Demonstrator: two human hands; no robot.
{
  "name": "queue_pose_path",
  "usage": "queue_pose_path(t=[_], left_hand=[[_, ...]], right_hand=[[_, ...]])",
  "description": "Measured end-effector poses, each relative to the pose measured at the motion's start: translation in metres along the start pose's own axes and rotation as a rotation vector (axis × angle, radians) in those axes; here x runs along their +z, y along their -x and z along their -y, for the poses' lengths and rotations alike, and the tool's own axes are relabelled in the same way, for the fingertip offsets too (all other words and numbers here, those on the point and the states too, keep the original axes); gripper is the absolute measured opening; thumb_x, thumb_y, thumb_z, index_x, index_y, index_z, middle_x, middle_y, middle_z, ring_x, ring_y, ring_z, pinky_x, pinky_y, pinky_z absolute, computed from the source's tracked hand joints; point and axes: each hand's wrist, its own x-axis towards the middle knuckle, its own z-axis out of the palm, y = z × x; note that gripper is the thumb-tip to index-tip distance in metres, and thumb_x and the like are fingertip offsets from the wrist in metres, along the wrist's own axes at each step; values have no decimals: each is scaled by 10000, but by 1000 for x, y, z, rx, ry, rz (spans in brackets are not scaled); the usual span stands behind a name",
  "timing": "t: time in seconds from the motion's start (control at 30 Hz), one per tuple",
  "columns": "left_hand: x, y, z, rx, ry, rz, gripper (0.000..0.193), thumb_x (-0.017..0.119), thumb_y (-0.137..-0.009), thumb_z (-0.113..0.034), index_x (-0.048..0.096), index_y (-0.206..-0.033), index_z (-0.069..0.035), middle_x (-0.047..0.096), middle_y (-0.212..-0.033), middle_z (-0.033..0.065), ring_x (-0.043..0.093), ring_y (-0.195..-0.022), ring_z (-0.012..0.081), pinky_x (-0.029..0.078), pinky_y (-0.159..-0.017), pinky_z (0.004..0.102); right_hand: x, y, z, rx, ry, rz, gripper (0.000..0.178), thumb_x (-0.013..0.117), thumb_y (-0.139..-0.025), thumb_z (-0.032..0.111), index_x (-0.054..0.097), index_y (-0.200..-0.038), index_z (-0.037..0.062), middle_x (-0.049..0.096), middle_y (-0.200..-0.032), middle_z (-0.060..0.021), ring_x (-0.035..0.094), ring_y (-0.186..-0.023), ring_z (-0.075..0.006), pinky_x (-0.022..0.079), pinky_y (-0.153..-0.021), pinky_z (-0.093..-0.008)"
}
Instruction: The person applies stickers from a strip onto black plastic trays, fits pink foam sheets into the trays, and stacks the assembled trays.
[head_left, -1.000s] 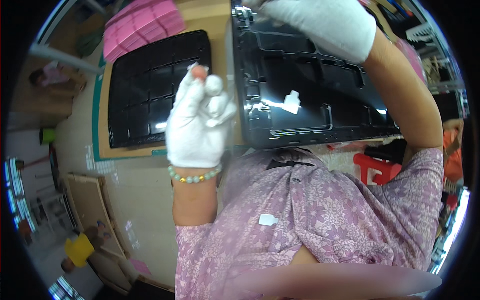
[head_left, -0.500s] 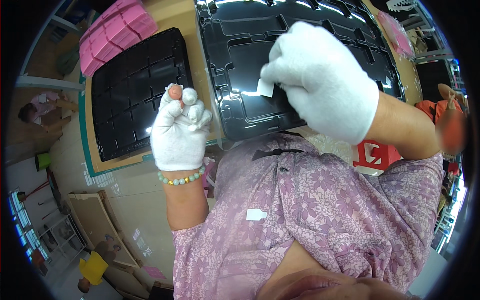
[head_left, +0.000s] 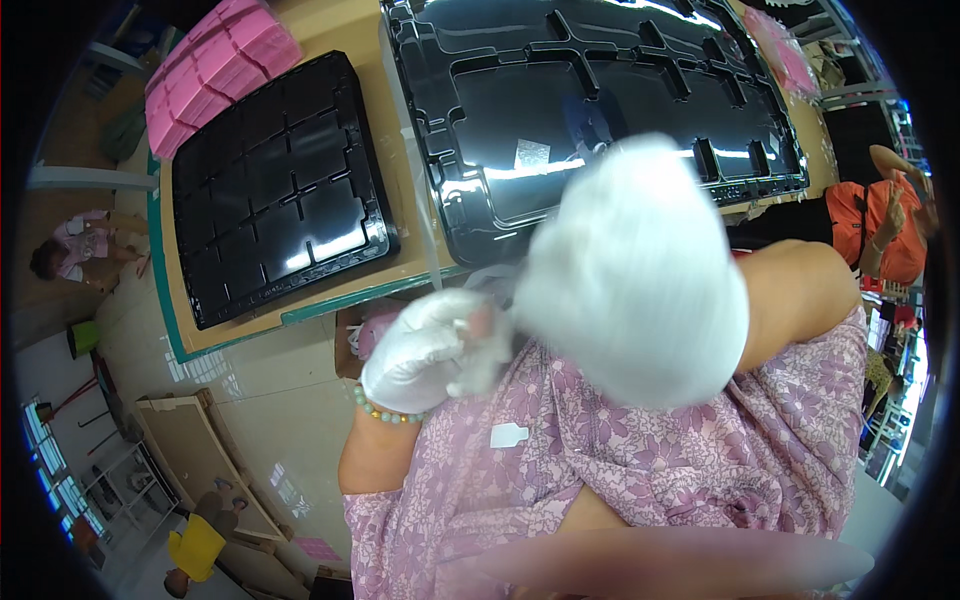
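Note:
My right hand (head_left: 640, 275), in a white glove, is smeared by motion in front of my body, near the close edge of a large black plastic tray (head_left: 470, 215). Its fingers cannot be made out. A small pale square piece (head_left: 532, 154) lies in one of the tray's shallow compartments. My left hand (head_left: 425, 350), gloved with a bare fingertip showing, is below the tray's near left corner. Its fingers look curled in, though blurred, and whatever they may hold is hidden.
Left on the table (head_left: 400, 170) lies a smaller black compartmented tray (head_left: 280, 190). Behind it are stacked pink foam pieces (head_left: 215, 70). A clear plastic edge (head_left: 425, 200) runs along the large tray's left side. People (head_left: 870, 220) are at the right and the far left.
My right hand has left the tray and come toward my body; the small white piece it held now lies in the tray. My left hand has moved down and right.

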Motion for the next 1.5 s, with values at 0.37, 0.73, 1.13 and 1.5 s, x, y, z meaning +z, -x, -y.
queue_pose_path(t=[0.37, 0.73, 1.13, 1.5], left_hand=[[-61, 43, 25, 44, -35, -142, 278, 627, -922, -146, 579, -1159, -10, 597, -754, 46, 439, -466, 55, 275, -387, 190], [-138, 90, 92, -695, -1945, -1123, 377, 614, -828, -223, 678, -1191, -143, 536, -1412, 98, 369, -1399, 346, 63, -1134, 679], [-132, 42, 144, 44, -1597, -1106, 203, 602, -840, -58, 692, -1019, -27, 636, -868, 185, 669, -772, 240, 525, -674, 387], [80, 11, -12, 1190, -2323, -1665, 273, 494, -1030, -150, 607, -1136, 74, 670, -1059, 181, 654, -926, 284, 516, -858, 380]], right_hand=[[-2, -75, -115, 294, -189, -73, 209, 628, -846, 215, 734, -913, 48, 697, -885, -166, 664, -888, -335, 513, -811, -408], [18, -90, -142, 193, 55, 137, 193, 598, -817, 164, 730, -858, 29, 701, -885, -218, 688, -866, -360, 538, -797, -410], [-77, 24, -134, -403, -574, 346, 264, 545, -857, 185, 726, -960, 22, 706, -904, -179, 663, -804, -329, 529, -722, -409], [40, 337, -366, 783, -322, -90, 276, 659, -896, 88, 626, -1143, -31, 674, -1019, -92, 643, -929, -153, 516, -849, -274]])
